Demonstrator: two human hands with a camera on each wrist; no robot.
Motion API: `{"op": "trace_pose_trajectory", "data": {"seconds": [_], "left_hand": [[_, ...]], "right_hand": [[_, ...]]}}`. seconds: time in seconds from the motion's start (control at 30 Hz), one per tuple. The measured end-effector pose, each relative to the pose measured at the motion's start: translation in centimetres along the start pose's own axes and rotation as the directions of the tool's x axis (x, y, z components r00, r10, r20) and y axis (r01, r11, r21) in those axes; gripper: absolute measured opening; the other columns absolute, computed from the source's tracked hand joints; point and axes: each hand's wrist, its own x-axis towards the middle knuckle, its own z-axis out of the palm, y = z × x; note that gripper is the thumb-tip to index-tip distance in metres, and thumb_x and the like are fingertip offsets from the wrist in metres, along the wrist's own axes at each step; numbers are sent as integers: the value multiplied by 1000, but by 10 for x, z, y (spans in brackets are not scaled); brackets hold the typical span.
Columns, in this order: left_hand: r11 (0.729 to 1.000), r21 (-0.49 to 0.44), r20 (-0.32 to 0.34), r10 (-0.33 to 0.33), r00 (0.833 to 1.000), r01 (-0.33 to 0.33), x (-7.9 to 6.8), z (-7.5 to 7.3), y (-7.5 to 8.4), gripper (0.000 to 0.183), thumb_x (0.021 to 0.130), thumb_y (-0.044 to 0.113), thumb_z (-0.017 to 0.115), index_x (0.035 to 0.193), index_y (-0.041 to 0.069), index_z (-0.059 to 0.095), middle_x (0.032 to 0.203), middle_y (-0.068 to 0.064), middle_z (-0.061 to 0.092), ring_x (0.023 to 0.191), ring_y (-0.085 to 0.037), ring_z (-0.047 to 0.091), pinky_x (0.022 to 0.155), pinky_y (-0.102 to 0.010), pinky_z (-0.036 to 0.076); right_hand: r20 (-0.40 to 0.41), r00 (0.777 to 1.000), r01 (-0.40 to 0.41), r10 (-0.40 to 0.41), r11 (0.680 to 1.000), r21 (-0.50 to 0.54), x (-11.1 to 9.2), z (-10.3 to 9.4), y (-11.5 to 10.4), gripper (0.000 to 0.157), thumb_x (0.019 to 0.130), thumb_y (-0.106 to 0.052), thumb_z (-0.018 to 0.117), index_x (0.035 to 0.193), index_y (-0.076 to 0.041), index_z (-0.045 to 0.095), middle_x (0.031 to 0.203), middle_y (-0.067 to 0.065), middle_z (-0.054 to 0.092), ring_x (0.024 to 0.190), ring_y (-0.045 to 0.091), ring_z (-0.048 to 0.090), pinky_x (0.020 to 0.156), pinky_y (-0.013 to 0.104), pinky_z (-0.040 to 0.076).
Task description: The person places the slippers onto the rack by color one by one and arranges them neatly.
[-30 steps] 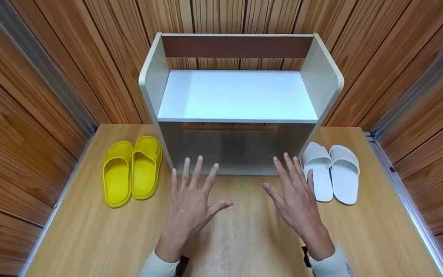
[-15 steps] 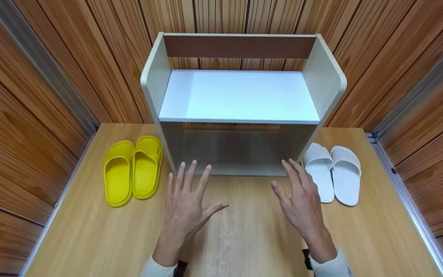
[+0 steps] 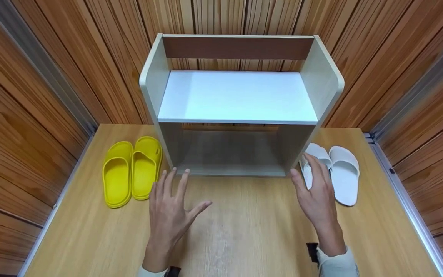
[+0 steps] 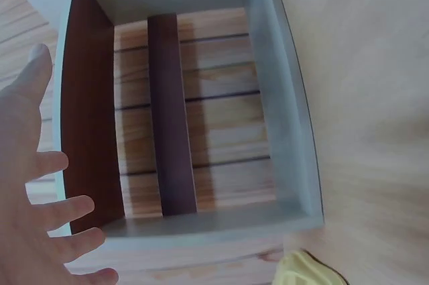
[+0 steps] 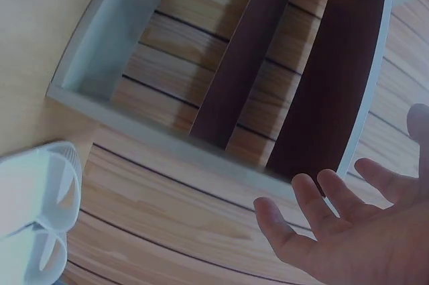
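My left hand (image 3: 169,215) has its fingers spread and holds nothing, just in front of the left end of a small two-tier shelf (image 3: 237,96). Beside it, to the left, lies a pair of yellow slippers (image 3: 117,181). My right hand (image 3: 317,194) is also without a grip, fingers reaching forward, and overlaps one of the white slippers (image 3: 344,181) in the head view. In the right wrist view the loosely bent fingers (image 5: 308,208) show clearly, with the white slippers (image 5: 33,198) at the lower left. A yellow slipper tip (image 4: 305,268) shows at the bottom of the left wrist view.
The shelf stands on a light wooden floor (image 3: 237,227), close to a wood-plank back wall (image 3: 221,15). Plank side walls with metal rails (image 3: 402,192) bound the floor on both sides. The shelf has a white upper board (image 3: 237,96) and a lower compartment.
My hands have moved apart, the left one leftward and toward me, the right one rightward over the white slippers. The slippers and shelf have stayed in place.
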Motion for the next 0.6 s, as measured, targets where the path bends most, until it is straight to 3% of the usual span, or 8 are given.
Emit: {"op": "trace_pose_trajectory", "data": {"seconds": [0.33,0.6], "left_hand": [[989,50,30,-139,990,137,-1,-15,-35,93,74,65,81,146,11,56,145,-27,48,137,-50,39,108,-71,30],[969,73,85,-240,967,234,-6,-24,-56,94,75,62,82,146,9,54,148,-28,44,140,-50,34,111,-72,23]], "right_hand": [[-18,1000,-6,4,993,-120,31,-32,7,57,102,-31,61,148,-1,46,147,24,44,134,42,44,108,63,36],[67,993,-99,97,995,28,57,-53,8,63,104,-39,55,154,-4,38,147,21,45,133,40,46,102,63,44]]}}
